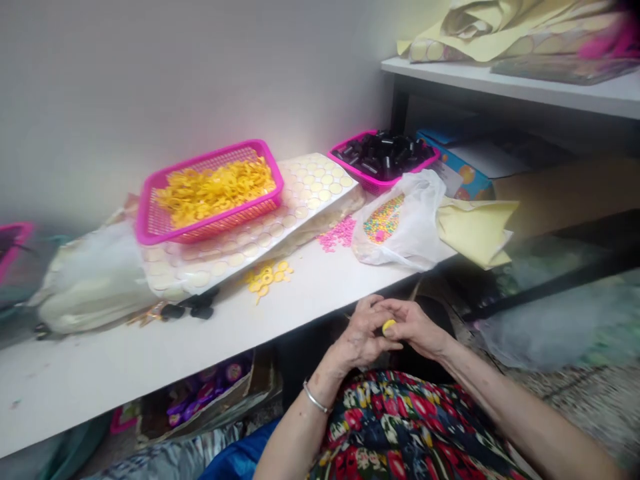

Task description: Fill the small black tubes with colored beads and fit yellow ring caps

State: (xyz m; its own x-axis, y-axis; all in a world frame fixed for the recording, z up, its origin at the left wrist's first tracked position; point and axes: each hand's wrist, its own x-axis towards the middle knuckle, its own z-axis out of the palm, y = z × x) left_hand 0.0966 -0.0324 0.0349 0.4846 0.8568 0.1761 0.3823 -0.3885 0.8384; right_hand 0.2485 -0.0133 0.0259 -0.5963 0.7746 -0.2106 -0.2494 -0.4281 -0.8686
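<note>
My left hand (364, 335), with a silver bangle at the wrist, and my right hand (416, 328) meet over my lap, just off the table's front edge. Between them is a small yellow round piece (389, 327); my right thumb presses on it, and my left fingers curl around its other side. Anything beneath it is hidden by the fingers. Small yellow ring-like pieces (266, 279) lie loose on the white table (220, 347). Pink beads (340, 233) are scattered beside a white plastic bag (423, 213) of multicoloured beads (384, 219).
A pink basket (277, 180) of yellow pieces rests on sheets of round stickers (320, 179). Behind, another pink basket (434, 159) holds black cylinders (385, 148). Black pieces (202, 311) lie near the front edge. A shelf (450, 78) overhangs at right. Below stands a carton (200, 420) with purple packets.
</note>
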